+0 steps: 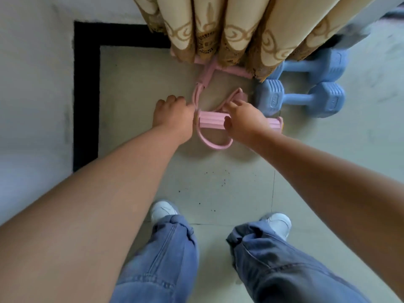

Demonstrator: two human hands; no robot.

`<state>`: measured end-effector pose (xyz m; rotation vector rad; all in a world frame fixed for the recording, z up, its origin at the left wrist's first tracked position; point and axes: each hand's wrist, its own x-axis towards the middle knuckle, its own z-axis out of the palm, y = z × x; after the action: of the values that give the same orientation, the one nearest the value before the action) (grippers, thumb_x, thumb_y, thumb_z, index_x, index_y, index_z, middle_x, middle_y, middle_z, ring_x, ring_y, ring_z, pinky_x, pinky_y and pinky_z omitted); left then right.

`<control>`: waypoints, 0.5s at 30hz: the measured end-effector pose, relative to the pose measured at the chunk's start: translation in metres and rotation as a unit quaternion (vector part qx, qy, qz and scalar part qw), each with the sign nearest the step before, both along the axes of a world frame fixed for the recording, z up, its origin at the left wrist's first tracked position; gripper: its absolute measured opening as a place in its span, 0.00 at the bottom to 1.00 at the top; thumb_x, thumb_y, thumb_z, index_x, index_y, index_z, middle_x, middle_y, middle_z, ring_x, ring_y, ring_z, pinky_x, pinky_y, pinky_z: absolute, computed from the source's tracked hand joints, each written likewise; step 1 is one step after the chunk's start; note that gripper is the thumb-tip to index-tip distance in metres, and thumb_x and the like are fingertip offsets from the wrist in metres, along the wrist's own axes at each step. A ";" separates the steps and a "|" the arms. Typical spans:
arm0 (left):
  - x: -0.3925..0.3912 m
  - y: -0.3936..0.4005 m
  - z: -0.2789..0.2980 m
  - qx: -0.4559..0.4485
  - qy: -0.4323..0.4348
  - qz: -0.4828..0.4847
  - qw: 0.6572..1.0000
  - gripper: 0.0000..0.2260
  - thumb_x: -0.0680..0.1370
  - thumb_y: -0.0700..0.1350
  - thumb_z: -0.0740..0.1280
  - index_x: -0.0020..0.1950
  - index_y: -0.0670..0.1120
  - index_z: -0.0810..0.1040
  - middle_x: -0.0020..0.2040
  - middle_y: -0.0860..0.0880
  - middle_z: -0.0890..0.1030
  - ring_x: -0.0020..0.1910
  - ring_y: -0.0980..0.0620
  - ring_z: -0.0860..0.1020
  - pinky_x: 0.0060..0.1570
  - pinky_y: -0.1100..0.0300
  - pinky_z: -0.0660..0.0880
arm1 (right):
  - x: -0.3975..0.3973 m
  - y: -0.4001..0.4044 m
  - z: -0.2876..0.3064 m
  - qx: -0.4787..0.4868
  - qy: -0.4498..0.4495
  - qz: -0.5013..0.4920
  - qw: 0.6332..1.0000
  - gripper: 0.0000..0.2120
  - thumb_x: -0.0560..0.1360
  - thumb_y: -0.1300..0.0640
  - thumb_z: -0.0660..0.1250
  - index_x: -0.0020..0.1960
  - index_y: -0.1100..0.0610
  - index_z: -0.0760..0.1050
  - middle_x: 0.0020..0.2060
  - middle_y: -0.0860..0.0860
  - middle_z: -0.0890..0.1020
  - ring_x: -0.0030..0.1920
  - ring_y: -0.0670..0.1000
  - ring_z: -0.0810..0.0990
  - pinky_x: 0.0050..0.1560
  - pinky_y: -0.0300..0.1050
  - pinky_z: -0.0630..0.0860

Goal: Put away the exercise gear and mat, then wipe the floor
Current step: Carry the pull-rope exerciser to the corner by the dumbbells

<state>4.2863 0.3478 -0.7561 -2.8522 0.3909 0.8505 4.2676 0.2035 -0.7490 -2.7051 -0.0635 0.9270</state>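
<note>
A pink pedal resistance puller (211, 122) lies on the tiled floor below a curtain, its far bar partly hidden under the curtain hem. My left hand (173, 112) is down at the left end of its ribbed foam handle, fingers curled at the pink tubes. My right hand (243, 120) rests on the right part of the same handle, thumb in front and index finger stretched toward a pink foot strap (237, 96). Two blue dumbbells (299, 99) lie side by side just right of the puller.
A beige patterned curtain (236, 29) hangs over the far floor. A black border strip (86, 95) runs along the left and far side by a white wall. Dark specks of dirt (218, 178) dot the tile in front of my white shoes (162, 209).
</note>
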 end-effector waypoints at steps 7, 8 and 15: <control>-0.023 0.031 0.149 0.010 0.029 0.062 0.998 0.15 0.77 0.40 0.61 0.64 0.41 0.72 0.65 0.41 0.72 0.67 0.41 0.68 0.64 0.51 0.66 | -0.002 0.034 0.148 0.004 0.029 0.035 0.999 0.21 0.78 0.57 0.57 0.70 0.59 0.65 0.65 0.59 0.71 0.65 0.60 0.70 0.61 0.51 0.70; -0.029 0.035 0.170 0.009 0.029 0.071 0.997 0.15 0.78 0.41 0.61 0.64 0.41 0.72 0.65 0.41 0.72 0.66 0.41 0.68 0.63 0.52 0.66 | -0.002 0.037 0.168 0.005 0.028 0.047 0.998 0.21 0.78 0.57 0.57 0.71 0.59 0.63 0.66 0.59 0.70 0.66 0.60 0.69 0.62 0.52 0.69; -0.112 0.061 0.306 0.016 0.004 0.223 0.975 0.15 0.80 0.46 0.57 0.64 0.40 0.71 0.64 0.41 0.72 0.65 0.42 0.69 0.64 0.51 0.64 | -0.033 0.062 0.302 0.017 0.011 0.218 0.976 0.23 0.78 0.54 0.58 0.71 0.57 0.62 0.69 0.56 0.67 0.70 0.58 0.64 0.69 0.52 0.62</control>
<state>4.1745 0.4085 -0.4501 -2.9501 -0.2766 0.9228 4.2342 0.2651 -0.4474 -2.6951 -0.6861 1.0568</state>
